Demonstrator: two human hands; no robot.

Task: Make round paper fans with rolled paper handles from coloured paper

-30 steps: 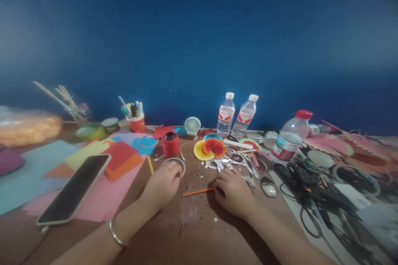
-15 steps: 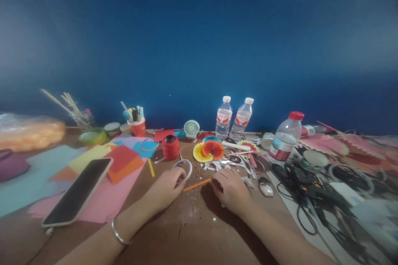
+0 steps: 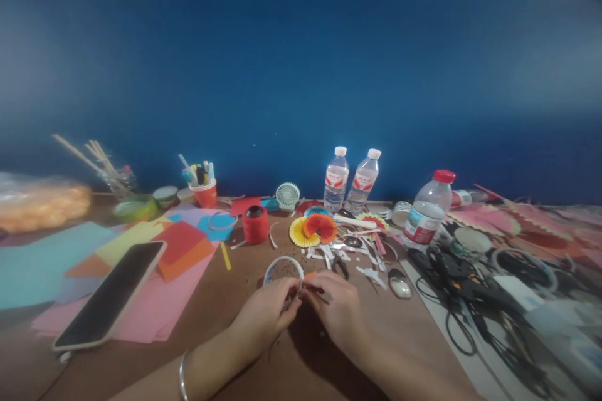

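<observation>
My left hand [image 3: 268,312] is closed on a white ring [image 3: 284,259], which stands up above the fingers. Pinched in my right hand [image 3: 335,308] is an orange paper strip [image 3: 309,275], mostly hidden by the fingers. The two hands meet at the ring's right side, fingertips touching or nearly so. Just beyond them lie folded paper fans, one yellow [image 3: 301,233] and one red-orange [image 3: 322,228], among white paper scraps [image 3: 324,254]. A black looped handle [image 3: 340,267] shows behind my right hand.
A phone [image 3: 113,294] rests on coloured paper sheets [image 3: 160,313] at left. Behind stand a red thread spool [image 3: 256,225], a cup of pens [image 3: 205,193], a small fan [image 3: 288,195] and water bottles [image 3: 335,182]. A larger bottle [image 3: 427,213] and tangled black cables [image 3: 470,288] are at right.
My hands have come together, and the ring has moved nearer to me, now upright at the right fingertips. The orange strip has been lifted off the table. The view has shifted slightly.
</observation>
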